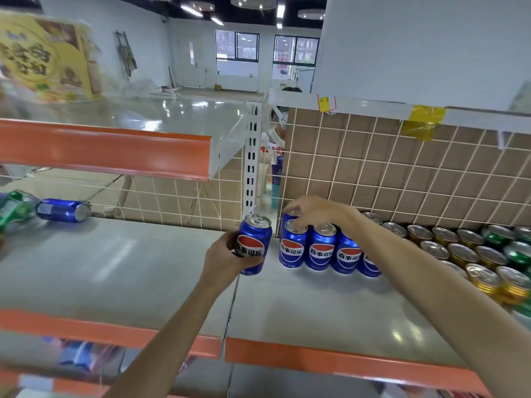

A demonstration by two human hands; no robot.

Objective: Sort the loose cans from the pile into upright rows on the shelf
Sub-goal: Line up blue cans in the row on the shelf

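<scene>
My left hand (221,255) grips an upright blue cola can (255,241) just above the grey shelf (301,305), left of a row of several upright blue cans (321,248). My right hand (313,209) reaches over that row, fingers curled on the top of the leftmost can (293,245); another blue can stands behind it, mostly hidden. At the far left a blue can (64,210) and a green can (14,206) lie on their sides.
Rows of upright gold cans (459,251) and green cans (514,251) fill the shelf's right part. A wire grid back panel (373,173) stands behind. An orange-edged upper shelf (109,153) overhangs the left. A person stands behind the upright post (251,156).
</scene>
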